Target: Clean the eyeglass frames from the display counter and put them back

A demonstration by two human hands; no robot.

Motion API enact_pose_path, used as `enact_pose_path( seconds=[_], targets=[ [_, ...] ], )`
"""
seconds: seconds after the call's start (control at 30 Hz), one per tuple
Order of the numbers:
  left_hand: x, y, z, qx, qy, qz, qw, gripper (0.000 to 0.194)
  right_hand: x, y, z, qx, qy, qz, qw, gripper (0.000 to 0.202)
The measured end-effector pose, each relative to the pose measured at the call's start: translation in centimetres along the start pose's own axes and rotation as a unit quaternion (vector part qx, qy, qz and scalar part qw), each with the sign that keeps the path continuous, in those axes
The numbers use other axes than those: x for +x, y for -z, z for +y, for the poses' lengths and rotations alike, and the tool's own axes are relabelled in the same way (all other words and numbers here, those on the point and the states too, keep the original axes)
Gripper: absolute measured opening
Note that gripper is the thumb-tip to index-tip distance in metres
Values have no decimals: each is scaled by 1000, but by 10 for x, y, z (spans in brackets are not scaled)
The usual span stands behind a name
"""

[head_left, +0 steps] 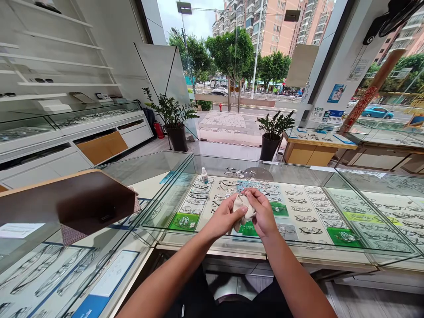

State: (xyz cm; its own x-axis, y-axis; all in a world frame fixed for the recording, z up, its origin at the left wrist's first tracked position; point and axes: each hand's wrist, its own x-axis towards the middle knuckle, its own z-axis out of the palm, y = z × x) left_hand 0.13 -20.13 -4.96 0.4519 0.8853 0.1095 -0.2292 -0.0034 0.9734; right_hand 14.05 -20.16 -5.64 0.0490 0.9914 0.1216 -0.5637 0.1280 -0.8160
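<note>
A crumpled beige cleaning cloth is held above the glass counter, in front of my body. My left hand is closed on its left side, with the thumb pressed across the front. My right hand pinches the cloth from the right, fingers curled over its top. A thin edge shows at the cloth's top, but whether eyeglasses are folded inside I cannot tell. Beyond my hands, a small white bottle with a blue-green label stands upright on the counter.
The glass display case holds rows of eyeglasses and green cards. To the left, a brown tilted panel rises over the adjoining case. Potted plants flank the glass front, and wall shelves line the left side.
</note>
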Motion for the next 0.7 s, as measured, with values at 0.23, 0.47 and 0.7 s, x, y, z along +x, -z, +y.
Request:
enact_pose_path(
  seconds=[0.23,0.47,0.7],
  targets=[
    [5,-7,-1,76,-86,121,986,50,-3,-1,10,4,12,-3,1000,25],
    [1,17,3,62,17,-44,997,49,0,4,9,19,2,31,999,27],
    [5,2,-15,76,-61,120,988,44,-5,-2,22,-2,24,6,1000,22]
  ],
)
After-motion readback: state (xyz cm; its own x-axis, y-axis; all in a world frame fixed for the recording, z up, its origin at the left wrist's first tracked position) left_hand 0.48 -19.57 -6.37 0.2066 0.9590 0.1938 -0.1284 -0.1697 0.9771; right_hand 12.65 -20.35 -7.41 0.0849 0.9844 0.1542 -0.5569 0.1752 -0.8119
